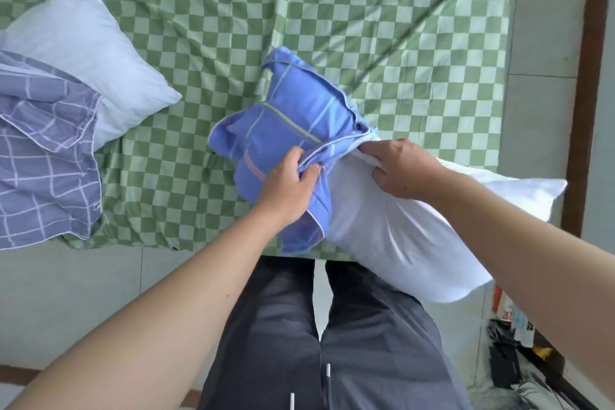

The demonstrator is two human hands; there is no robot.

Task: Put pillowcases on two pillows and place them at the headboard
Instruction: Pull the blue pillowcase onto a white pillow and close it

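Casing 1st pillow (pixel 399 230): left hand (pixel 286 186) grips blue pillowcase (pixel 286 116) hem, right hand (pixel 402 170) pinches pillow top. Next: tug case nearer, over the rest.

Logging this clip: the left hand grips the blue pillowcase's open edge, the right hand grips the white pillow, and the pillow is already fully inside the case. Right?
Not quite. In the head view, left hand and right hand are as stated, but only one end of the pillow is inside the pillowcase.
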